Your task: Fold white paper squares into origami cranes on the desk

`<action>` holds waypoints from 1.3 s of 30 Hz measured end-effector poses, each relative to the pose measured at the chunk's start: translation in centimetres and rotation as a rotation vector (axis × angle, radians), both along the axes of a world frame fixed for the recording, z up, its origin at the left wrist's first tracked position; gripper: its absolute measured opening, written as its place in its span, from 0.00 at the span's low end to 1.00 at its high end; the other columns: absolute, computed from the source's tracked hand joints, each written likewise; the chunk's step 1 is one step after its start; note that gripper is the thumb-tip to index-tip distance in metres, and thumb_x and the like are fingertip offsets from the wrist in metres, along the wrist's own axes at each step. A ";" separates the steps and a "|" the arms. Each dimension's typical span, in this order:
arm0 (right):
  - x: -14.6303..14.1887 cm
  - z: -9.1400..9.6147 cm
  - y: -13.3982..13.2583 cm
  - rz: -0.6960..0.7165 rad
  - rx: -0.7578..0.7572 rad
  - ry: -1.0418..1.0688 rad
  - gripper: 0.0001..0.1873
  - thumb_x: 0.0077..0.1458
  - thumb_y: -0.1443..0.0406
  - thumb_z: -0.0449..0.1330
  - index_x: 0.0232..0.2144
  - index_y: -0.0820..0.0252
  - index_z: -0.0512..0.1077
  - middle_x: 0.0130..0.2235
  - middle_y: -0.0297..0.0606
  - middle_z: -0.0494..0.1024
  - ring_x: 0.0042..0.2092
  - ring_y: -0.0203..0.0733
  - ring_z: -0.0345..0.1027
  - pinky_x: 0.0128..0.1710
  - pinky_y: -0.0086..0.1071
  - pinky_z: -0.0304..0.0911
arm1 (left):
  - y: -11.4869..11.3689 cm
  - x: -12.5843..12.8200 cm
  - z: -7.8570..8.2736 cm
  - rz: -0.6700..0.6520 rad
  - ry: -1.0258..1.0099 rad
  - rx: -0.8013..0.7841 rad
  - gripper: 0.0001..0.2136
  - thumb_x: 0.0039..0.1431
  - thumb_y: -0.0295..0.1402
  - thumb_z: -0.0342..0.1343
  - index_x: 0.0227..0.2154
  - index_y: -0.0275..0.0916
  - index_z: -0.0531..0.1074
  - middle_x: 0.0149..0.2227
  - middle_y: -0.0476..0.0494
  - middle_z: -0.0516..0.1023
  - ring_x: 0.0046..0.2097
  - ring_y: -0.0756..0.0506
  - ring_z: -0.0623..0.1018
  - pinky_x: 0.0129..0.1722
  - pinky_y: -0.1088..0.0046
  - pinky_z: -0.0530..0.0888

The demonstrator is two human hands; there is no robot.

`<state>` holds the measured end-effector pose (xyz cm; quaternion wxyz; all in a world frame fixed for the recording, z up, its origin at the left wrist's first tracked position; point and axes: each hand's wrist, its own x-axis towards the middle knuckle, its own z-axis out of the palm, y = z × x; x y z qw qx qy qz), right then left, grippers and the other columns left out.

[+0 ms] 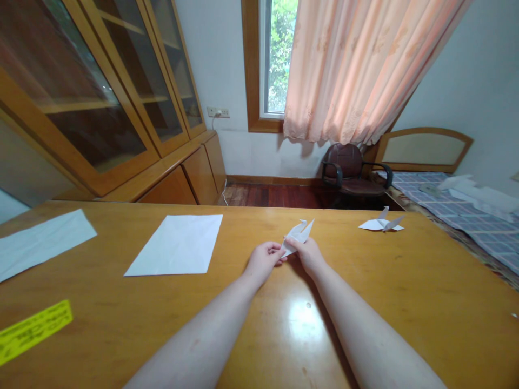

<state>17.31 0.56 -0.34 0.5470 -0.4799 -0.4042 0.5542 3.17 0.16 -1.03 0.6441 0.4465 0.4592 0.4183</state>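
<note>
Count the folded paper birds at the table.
2: one folded bird between the left hand and right hand, another bird on the table, to the right near its far edge.

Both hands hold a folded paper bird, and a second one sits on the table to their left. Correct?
The side is wrong: the head view shows the second bird on the table to the right of both hands, which do hold the first bird.

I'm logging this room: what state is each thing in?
Held paper figure: folded
Left hand: closed on it
Right hand: closed on it
Other paper figure: folded, wings spread
Center-left sheet: lying flat
Far-left sheet: lying flat
Yellow label: face up
Curtain: partly drawn
Glass cabinet doors: shut
Plug: in socket
</note>
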 end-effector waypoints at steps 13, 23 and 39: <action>-0.2 0.7 -0.1 -0.109 -0.021 0.045 0.15 0.34 0.60 0.68 0.22 0.62 0.69 0.23 0.33 0.72 0.25 0.36 0.63 0.28 0.30 0.58 | 0.1 0.1 -0.7 -0.029 0.030 0.033 0.10 0.45 0.30 0.64 0.32 0.34 0.73 0.26 0.46 0.77 0.30 0.51 0.77 0.31 0.77 0.73; 0.0 0.5 0.0 0.047 -0.070 -0.112 0.14 0.36 0.60 0.67 0.24 0.65 0.71 0.25 0.37 0.74 0.27 0.38 0.65 0.28 0.30 0.59 | 0.3 -0.4 -0.8 -0.107 0.208 0.203 0.15 0.53 0.43 0.53 0.24 0.35 0.72 0.19 0.51 0.69 0.22 0.52 0.67 0.23 0.78 0.63; -0.1 1.2 -0.2 0.074 0.019 -0.155 0.19 0.38 0.52 0.64 0.15 0.61 0.67 0.15 0.28 0.60 0.20 0.31 0.49 0.22 0.28 0.43 | 0.2 -0.6 0.1 0.096 0.113 0.166 0.12 0.48 0.42 0.57 0.25 0.37 0.73 0.21 0.51 0.74 0.24 0.50 0.71 0.24 0.77 0.64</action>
